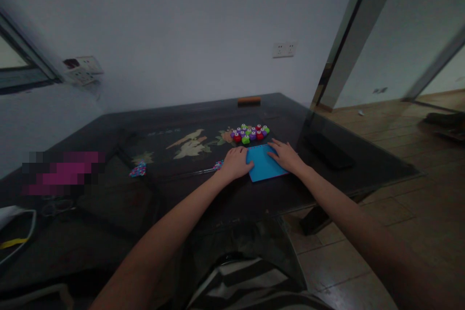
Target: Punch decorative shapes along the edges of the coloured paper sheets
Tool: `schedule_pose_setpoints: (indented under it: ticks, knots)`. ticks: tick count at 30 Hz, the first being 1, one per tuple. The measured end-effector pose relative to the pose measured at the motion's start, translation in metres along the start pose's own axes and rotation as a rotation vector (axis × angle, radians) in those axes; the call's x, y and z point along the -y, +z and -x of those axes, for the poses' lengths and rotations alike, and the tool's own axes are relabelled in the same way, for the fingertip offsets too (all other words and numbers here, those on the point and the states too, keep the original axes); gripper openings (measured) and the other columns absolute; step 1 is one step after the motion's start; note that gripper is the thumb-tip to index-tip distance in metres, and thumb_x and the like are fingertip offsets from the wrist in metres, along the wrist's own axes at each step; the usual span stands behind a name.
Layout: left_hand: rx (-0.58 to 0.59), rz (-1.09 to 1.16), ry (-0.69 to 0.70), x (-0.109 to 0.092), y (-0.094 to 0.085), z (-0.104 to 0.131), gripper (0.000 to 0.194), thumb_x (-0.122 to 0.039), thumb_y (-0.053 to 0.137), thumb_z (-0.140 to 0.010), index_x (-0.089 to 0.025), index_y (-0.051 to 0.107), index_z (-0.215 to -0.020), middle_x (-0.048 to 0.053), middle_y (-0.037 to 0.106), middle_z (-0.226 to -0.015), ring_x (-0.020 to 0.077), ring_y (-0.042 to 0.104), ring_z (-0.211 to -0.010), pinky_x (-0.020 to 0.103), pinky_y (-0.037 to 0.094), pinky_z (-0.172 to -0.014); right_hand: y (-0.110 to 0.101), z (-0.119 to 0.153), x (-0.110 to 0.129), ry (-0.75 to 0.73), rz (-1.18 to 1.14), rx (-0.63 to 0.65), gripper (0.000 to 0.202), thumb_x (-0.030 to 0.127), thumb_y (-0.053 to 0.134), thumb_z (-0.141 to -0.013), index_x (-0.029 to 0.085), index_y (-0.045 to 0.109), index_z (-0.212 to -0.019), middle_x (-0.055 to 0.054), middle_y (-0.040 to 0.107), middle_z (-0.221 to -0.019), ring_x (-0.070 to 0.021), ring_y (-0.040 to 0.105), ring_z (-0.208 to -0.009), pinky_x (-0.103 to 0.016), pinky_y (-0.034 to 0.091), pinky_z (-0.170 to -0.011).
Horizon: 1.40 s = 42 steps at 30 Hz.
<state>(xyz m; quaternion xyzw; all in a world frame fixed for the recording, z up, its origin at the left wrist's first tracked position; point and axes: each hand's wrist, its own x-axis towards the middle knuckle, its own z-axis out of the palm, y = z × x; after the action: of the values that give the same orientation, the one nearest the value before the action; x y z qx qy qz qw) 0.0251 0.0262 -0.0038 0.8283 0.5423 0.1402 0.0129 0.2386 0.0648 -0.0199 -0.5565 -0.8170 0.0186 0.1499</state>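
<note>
A bright blue sheet point(264, 168) with a row of small holes along its far edge lies on the dark table. My left hand point(236, 162) rests at its left edge, palm down, the thumb apart from the fingers and touching the sheet. On the right side my right hand point(285, 156) lies over the sheet with its fingers spread. Just beyond the sheet sits a cluster of small red, green and purple pieces point(250, 133) with white round tops. Beside my left wrist, a small pink and blue speckled bundle point(218, 165) is partly hidden.
Another speckled bundle point(138, 169) lies on the left of the table point(203, 193). Further left are scissors point(57, 207) and a blurred pink item point(67, 172). A brown cylinder point(249, 100) lies at the back, and a flat black object point(329, 151) on the right.
</note>
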Motion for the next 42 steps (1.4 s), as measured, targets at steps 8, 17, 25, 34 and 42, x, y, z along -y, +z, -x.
schedule_pose_setpoints:
  ticks: [8,17,25,34,42]
  knots:
    - [-0.187,0.063,0.166,0.029,-0.05,0.027,0.016,-0.025,0.047,-0.084,-0.019,0.056,-0.095,0.008,0.057,-0.107,0.0224,0.052,-0.102,0.037,0.039,-0.088,-0.039,0.007,0.029,-0.142,-0.22,-0.33,0.025,0.034,0.046,-0.089,0.017,0.061,-0.1,-0.01,0.064,-0.105,-0.0235,0.058,-0.101,-0.037,0.043,-0.088]
    - [0.217,0.119,0.534,0.047,-0.047,0.103,0.014,-0.014,0.046,-0.078,-0.019,0.049,-0.065,-0.001,0.054,-0.063,0.0117,0.05,-0.058,0.024,0.035,-0.057,-0.017,0.022,0.112,-1.08,-0.019,0.032,0.037,0.034,0.037,-0.094,0.017,0.061,-0.071,-0.005,0.063,-0.067,-0.015,0.055,-0.062,-0.028,0.035,-0.06]
    - [0.185,0.133,0.711,0.047,-0.036,0.119,0.02,-0.015,0.049,-0.075,-0.019,0.051,-0.055,0.0,0.059,-0.054,0.0112,0.05,-0.05,0.026,0.033,-0.053,0.011,0.029,0.136,-1.408,-0.022,0.054,0.032,0.028,0.042,-0.088,0.018,0.059,-0.063,-0.003,0.062,-0.061,-0.0138,0.053,-0.056,-0.029,0.034,-0.059]
    - [0.166,0.117,0.681,0.044,-0.035,0.114,0.02,-0.014,0.05,-0.073,-0.018,0.054,-0.053,0.001,0.061,-0.052,0.0107,0.05,-0.047,0.024,0.032,-0.05,0.012,0.033,0.134,-1.282,-0.037,0.051,0.032,0.026,0.044,-0.086,0.018,0.059,-0.059,-0.003,0.062,-0.058,-0.0123,0.05,-0.051,-0.027,0.031,-0.056]
    - [0.175,0.165,0.655,0.046,-0.035,0.114,0.02,-0.015,0.049,-0.073,-0.018,0.052,-0.053,-0.001,0.057,-0.05,0.0095,0.048,-0.045,0.024,0.032,-0.05,0.012,0.033,0.135,-1.252,-0.05,0.037,0.032,0.026,0.043,-0.086,0.017,0.06,-0.06,-0.003,0.063,-0.059,-0.0124,0.051,-0.052,-0.027,0.031,-0.056]
